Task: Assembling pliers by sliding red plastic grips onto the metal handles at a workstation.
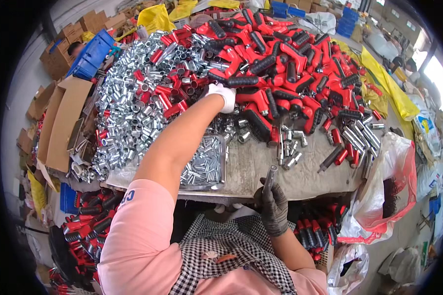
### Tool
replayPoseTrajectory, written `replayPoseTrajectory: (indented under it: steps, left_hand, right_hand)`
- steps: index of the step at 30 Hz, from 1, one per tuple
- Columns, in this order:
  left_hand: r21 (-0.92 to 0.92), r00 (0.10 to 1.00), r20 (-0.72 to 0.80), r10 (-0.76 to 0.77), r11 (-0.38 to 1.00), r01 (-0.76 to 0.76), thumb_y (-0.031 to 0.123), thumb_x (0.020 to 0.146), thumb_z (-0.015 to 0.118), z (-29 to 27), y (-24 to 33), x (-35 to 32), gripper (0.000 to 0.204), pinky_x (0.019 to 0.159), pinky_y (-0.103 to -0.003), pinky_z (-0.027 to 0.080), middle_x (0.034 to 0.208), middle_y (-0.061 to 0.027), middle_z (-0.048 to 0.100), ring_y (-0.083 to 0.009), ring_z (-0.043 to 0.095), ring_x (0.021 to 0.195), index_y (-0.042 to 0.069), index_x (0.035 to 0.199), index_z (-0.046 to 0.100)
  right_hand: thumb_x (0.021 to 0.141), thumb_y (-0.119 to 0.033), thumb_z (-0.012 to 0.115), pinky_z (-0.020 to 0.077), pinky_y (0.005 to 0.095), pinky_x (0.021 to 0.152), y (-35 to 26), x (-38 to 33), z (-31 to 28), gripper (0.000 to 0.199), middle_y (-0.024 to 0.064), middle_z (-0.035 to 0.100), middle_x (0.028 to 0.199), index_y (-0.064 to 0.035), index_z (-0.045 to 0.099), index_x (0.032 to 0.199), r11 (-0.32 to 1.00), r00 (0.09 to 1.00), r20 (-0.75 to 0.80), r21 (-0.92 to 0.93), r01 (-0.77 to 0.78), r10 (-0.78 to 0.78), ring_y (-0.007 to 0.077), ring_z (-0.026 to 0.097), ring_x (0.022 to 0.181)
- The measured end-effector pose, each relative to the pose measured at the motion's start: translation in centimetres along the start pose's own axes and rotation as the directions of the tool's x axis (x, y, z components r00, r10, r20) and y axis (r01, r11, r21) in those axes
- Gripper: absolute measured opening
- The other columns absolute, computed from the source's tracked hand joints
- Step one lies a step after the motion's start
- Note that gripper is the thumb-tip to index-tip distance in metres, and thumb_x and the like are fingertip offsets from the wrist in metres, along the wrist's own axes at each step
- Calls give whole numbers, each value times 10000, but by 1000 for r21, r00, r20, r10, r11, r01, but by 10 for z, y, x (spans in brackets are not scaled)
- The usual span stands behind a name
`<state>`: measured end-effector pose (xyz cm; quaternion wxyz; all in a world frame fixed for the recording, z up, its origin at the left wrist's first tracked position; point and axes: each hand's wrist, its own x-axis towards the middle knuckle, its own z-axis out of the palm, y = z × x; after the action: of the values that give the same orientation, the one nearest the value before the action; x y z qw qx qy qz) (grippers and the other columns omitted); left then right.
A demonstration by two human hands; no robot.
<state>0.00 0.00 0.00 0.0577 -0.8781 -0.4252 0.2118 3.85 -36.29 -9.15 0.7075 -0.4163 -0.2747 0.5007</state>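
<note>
Metal tube (270, 178) juts from my dark-gloved right hand (274, 209), which grips it; my white-gloved left hand (223, 97) is just beside red-and-black tools (259, 100); whether it grasps anything, I cannot tell.

A pale wall (17, 98) runs along the left here, with brown boxes (91, 22) piled near it. Over on the right, daylight glares through a tall opening (438, 83), window or door I can't tell, below small panes (409, 24) set higher. The grey floor (403, 231) there is cluttered with bags (401, 265). Blue bins (347, 22) stand beyond the worn, stained counter (305, 183)
</note>
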Motion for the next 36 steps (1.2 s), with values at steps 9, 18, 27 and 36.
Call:
replayPoseTrajectory:
  steps: [9, 18, 27, 36]
  left_hand:
    - [174, 972, -135, 193, 970, -168, 365, 786, 652, 3, -5, -28, 460, 985, -501, 393, 1184, -99, 642, -306, 535, 1192, 166, 1200, 663]
    - [-801, 701, -599, -387, 300, -518, 313, 972, 542, 14, -18, -66, 340, 812, -409, 520, 997, -207, 658, -300, 667, 917, 2, 1107, 558]
    - [-598, 666, -697, 266, 299, -744, 190, 869, 683, 50, -12, -222, 179, 741, -321, 535, 933, -92, 684, -242, 665, 836, 77, 1007, 689]
    - [-427, 527, -617, 585, 314, -848, 300, 759, 730, 72, 39, -293, 406, 783, -375, 514, 997, -125, 611, -288, 614, 936, 62, 1076, 641]
  right_hand:
    - [933, -139, 627, 486, 266, 747, -10, -16, 12, 444, 41, 599, 882, 4, 439, 1309, 999, 999, 16, -22, 40, -39, 111, 568, 786]
    - [953, -232, 629, 485, 254, 771, 2, -29, 1, 421, 24, 625, 928, -1, 481, 1272, 998, 999, 46, -62, -15, 18, 100, 572, 833]
    - [988, -173, 565, 516, 270, 818, 13, -25, 13, 367, 47, 648, 966, 13, 531, 1303, 965, 990, 115, -241, 103, -77, 122, 622, 888]
    - [668, -174, 884, 451, 372, 1008, 36, -29, 38, 821, 77, 555, 1282, -66, 451, 1357, 963, 838, 545, -237, 132, 20, 199, 528, 1201]
